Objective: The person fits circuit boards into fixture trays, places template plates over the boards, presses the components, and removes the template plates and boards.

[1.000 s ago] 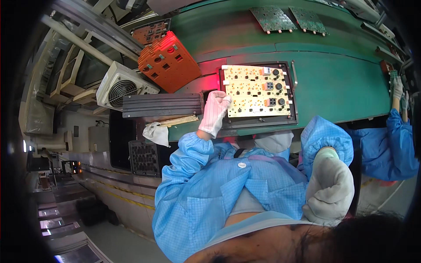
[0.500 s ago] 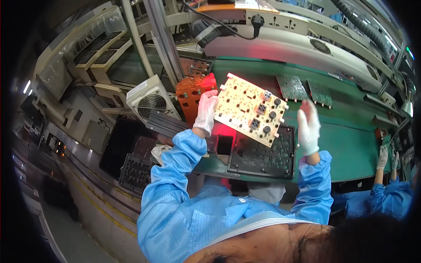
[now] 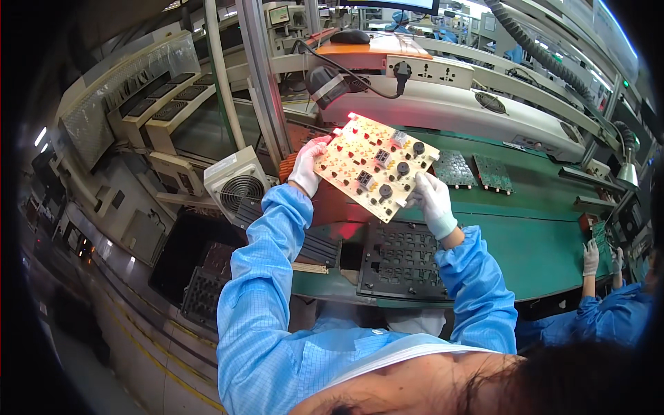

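Note:
Raised over the bench is a cream circuit board with black round parts and square dark-faced components, tilted and lit partly red. My left hand, in a white glove, grips its left edge. At its right edge, my right hand, gloved too, pinches the board near the lower right corner. Below the board a black slotted tray fixture lies on the green bench. A handheld-style scanner hangs above the board, close to its upper left side.
Two green circuit boards lie farther right on the green bench. A white fan unit stands left of my left arm. Another person's gloved hand works at the far right. A power strip runs along the back.
My right hand has come in from the right and now holds the board's right edge. The board has shifted left relative to the fixture, toward the scanner. The view has tilted up a little.

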